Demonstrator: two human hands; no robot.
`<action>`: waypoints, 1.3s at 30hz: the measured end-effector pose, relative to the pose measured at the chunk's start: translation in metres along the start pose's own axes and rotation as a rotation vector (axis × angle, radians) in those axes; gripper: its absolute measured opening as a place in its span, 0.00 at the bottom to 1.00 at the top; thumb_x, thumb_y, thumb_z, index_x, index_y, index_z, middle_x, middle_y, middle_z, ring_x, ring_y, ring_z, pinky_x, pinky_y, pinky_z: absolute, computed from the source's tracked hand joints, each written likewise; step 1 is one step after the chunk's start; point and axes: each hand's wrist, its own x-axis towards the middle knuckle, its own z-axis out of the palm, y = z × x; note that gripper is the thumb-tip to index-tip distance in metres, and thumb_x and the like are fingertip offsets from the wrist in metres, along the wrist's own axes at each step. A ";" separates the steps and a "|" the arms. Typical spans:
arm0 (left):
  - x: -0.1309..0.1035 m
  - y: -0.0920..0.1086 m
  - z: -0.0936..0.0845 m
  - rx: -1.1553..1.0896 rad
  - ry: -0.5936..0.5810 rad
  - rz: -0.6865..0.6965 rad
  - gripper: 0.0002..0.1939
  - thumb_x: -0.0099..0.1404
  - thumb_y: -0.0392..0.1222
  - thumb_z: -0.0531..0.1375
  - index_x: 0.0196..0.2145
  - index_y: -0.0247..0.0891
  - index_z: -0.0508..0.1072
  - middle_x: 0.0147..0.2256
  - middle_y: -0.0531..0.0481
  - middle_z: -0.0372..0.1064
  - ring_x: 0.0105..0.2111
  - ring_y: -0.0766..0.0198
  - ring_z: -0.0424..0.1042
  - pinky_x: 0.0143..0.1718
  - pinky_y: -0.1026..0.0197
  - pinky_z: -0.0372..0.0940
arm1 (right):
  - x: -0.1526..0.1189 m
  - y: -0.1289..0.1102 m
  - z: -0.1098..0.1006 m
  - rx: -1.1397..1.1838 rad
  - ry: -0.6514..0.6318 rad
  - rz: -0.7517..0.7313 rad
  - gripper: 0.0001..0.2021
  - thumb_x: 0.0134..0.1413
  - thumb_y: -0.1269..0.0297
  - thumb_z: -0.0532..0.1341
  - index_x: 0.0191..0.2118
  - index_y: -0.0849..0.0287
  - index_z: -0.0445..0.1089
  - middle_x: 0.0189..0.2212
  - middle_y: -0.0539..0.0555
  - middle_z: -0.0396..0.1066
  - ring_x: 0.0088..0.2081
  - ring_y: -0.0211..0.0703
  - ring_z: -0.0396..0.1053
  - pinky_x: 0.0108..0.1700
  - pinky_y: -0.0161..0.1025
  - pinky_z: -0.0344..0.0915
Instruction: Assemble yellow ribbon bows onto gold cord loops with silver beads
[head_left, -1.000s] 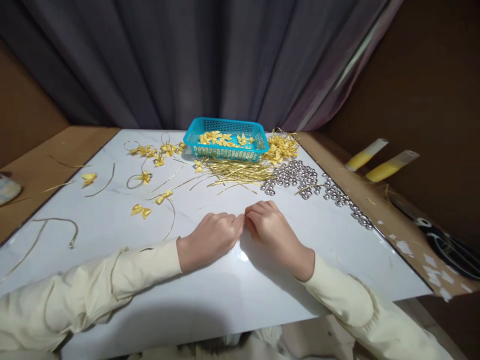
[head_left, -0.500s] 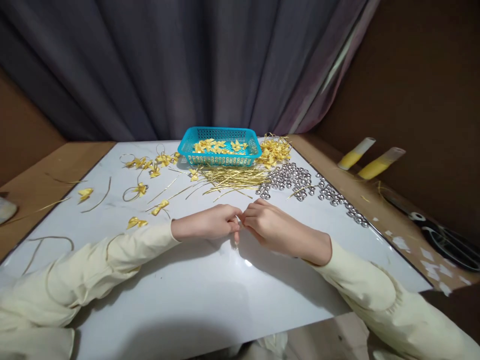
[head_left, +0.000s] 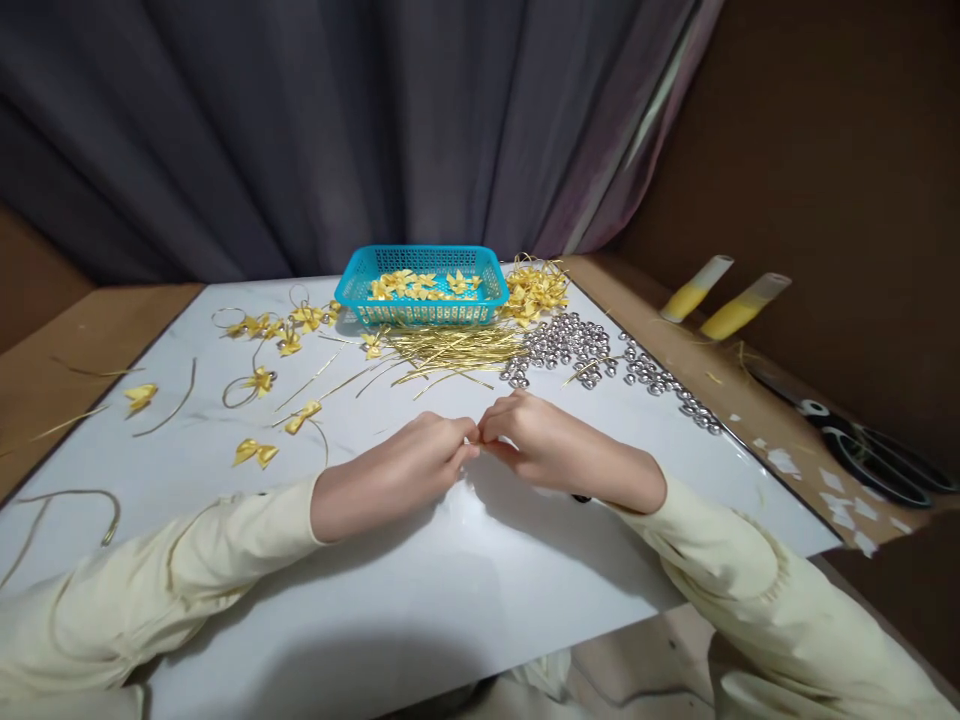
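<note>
My left hand (head_left: 409,460) and my right hand (head_left: 536,435) meet fingertip to fingertip above the white table top (head_left: 360,610). Both are closed in a pinch; whatever lies between the fingertips is too small to make out. Just beyond them lie a bundle of gold cords (head_left: 457,350) and a spread of silver rings (head_left: 566,340). A yellow bow (head_left: 255,453) rests left of my left hand, with another bow (head_left: 302,416) behind it.
A blue basket (head_left: 423,314) holding yellow bows stands at the back, beside a heap of corded bows (head_left: 536,290). Two tubes with yellow contents (head_left: 746,307), scissors (head_left: 862,455) and paper scraps (head_left: 832,495) lie along the right. Loose cords (head_left: 169,405) lie at left.
The view has shifted a little, so the table's things appear further left. My left hand has turned, and its fingers, partly extended downward before, are now drawn in at the pinch.
</note>
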 end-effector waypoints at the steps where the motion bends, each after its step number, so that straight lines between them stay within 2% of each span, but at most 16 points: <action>1: 0.000 0.002 0.001 0.039 0.019 0.011 0.13 0.64 0.35 0.46 0.29 0.35 0.68 0.20 0.53 0.64 0.20 0.68 0.63 0.22 0.65 0.52 | 0.000 0.000 0.000 -0.005 0.001 0.004 0.10 0.47 0.80 0.55 0.24 0.64 0.70 0.23 0.56 0.71 0.27 0.40 0.65 0.33 0.36 0.55; 9: -0.001 0.005 0.008 0.155 0.065 0.103 0.14 0.65 0.34 0.46 0.34 0.34 0.71 0.27 0.46 0.71 0.27 0.63 0.69 0.27 0.64 0.59 | 0.000 -0.002 -0.001 -0.087 -0.031 0.011 0.10 0.47 0.81 0.55 0.23 0.64 0.70 0.23 0.56 0.72 0.27 0.41 0.66 0.34 0.37 0.57; 14: 0.000 0.004 0.006 0.204 0.063 0.096 0.13 0.64 0.33 0.47 0.28 0.33 0.69 0.24 0.48 0.68 0.23 0.65 0.66 0.25 0.64 0.55 | 0.000 -0.001 -0.001 -0.065 -0.017 0.005 0.10 0.47 0.81 0.55 0.22 0.64 0.70 0.22 0.55 0.71 0.26 0.40 0.65 0.34 0.36 0.59; 19: 0.003 0.002 0.001 0.087 0.102 0.064 0.13 0.62 0.34 0.48 0.25 0.34 0.69 0.18 0.55 0.59 0.18 0.70 0.57 0.22 0.65 0.48 | -0.003 0.004 -0.002 0.082 0.077 0.011 0.10 0.48 0.81 0.55 0.26 0.64 0.72 0.26 0.55 0.73 0.29 0.39 0.68 0.35 0.35 0.60; 23: 0.004 0.002 -0.001 -0.024 0.121 0.021 0.13 0.61 0.36 0.49 0.31 0.34 0.73 0.17 0.56 0.59 0.18 0.71 0.55 0.21 0.66 0.48 | -0.007 0.006 -0.003 0.156 0.121 0.036 0.10 0.48 0.79 0.55 0.28 0.63 0.72 0.28 0.54 0.74 0.30 0.39 0.69 0.35 0.35 0.62; 28: 0.006 0.002 -0.004 -0.148 0.133 -0.051 0.12 0.59 0.37 0.50 0.29 0.33 0.74 0.16 0.58 0.53 0.19 0.72 0.53 0.21 0.68 0.48 | -0.012 0.011 -0.010 0.181 0.163 0.120 0.09 0.49 0.78 0.56 0.31 0.62 0.72 0.31 0.55 0.75 0.33 0.41 0.70 0.38 0.36 0.63; 32: 0.007 -0.001 -0.007 -0.250 0.112 -0.075 0.12 0.58 0.39 0.51 0.30 0.34 0.74 0.17 0.57 0.55 0.19 0.72 0.54 0.21 0.69 0.49 | -0.016 0.015 -0.014 0.205 0.229 0.164 0.08 0.50 0.75 0.56 0.33 0.61 0.72 0.33 0.54 0.75 0.34 0.41 0.71 0.39 0.36 0.64; 36: 0.007 -0.003 -0.007 -0.293 0.116 -0.104 0.12 0.58 0.42 0.52 0.29 0.34 0.74 0.17 0.57 0.56 0.18 0.72 0.54 0.19 0.69 0.48 | -0.018 0.013 -0.015 0.206 0.270 0.163 0.07 0.50 0.73 0.57 0.35 0.61 0.72 0.33 0.53 0.75 0.34 0.41 0.71 0.39 0.37 0.64; 39: 0.008 -0.003 -0.008 -0.305 0.113 -0.119 0.12 0.58 0.43 0.53 0.28 0.34 0.73 0.17 0.58 0.55 0.18 0.72 0.53 0.19 0.69 0.48 | -0.020 0.010 -0.016 0.172 0.361 0.123 0.07 0.51 0.72 0.57 0.34 0.60 0.71 0.33 0.54 0.74 0.35 0.41 0.70 0.39 0.37 0.63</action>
